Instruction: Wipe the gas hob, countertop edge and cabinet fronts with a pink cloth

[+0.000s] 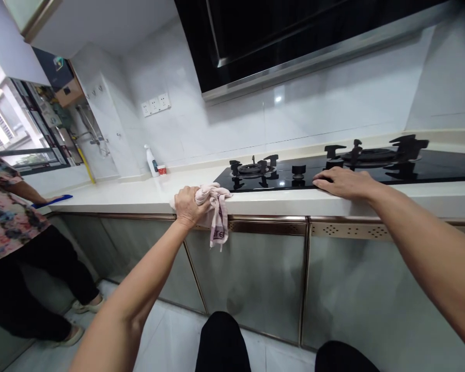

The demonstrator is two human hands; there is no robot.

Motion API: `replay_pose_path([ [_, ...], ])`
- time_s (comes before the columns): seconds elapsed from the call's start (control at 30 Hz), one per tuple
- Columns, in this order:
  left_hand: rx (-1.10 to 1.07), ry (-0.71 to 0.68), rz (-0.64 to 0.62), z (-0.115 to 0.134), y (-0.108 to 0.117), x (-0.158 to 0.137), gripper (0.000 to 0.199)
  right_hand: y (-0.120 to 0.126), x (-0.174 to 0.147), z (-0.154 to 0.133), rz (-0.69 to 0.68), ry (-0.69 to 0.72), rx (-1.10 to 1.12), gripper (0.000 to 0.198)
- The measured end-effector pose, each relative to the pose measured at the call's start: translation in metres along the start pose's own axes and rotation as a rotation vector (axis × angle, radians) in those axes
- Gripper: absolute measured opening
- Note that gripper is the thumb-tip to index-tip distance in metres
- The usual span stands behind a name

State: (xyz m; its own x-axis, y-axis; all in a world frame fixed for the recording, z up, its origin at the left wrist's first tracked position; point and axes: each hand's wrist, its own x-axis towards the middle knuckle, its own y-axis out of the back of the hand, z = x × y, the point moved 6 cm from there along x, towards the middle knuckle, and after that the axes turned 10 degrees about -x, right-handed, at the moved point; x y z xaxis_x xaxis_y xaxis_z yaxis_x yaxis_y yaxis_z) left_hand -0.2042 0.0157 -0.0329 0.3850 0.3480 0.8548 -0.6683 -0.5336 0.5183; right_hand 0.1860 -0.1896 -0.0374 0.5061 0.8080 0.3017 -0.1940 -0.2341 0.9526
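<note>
My left hand (191, 206) is closed round a pale pink cloth (216, 199) at the front edge of the white countertop (139, 190). Part of the cloth hangs down over the edge, with dark lettering near its lower end. My right hand (344, 183) rests on the front rim of the black gas stove (318, 178), its fingers stretched out and holding nothing. A stove knob (298, 171) stands just left of those fingers. Two burners with black pan supports sit behind, the left burner (253, 169) and the right burner (374, 155).
A white spray bottle (151, 161) and a small red-and-white tub (161, 170) stand by the wall. Overhead hangs a black range hood (294, 41). At the far left, another person (11, 212) has a hand on a blue cloth (53, 201). Cabinet doors (251, 279) lie below the counter.
</note>
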Motion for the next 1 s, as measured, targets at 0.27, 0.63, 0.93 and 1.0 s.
replay_pose_path([
  [0.27, -0.055, -0.155, -0.025, 0.120, -0.017, -0.006, 0.073, -0.003, 0.003, 0.003, 0.009, 0.005, -0.006, 0.061],
  [0.63, -0.204, -0.435, -0.127, 0.246, -0.048, 0.007, 0.069, -0.011, 0.009, 0.013, 0.003, 0.015, -0.043, 0.062],
  [0.93, -0.372, -0.408, -0.326, 0.228, -0.052, 0.032, 0.062, -0.011, 0.010, 0.015, -0.004, 0.006, -0.041, 0.065],
  [1.0, -0.443, -0.292, -0.427, 0.223, -0.056, 0.043, 0.057, -0.010, 0.010, 0.014, 0.008, 0.005, -0.036, 0.065],
])
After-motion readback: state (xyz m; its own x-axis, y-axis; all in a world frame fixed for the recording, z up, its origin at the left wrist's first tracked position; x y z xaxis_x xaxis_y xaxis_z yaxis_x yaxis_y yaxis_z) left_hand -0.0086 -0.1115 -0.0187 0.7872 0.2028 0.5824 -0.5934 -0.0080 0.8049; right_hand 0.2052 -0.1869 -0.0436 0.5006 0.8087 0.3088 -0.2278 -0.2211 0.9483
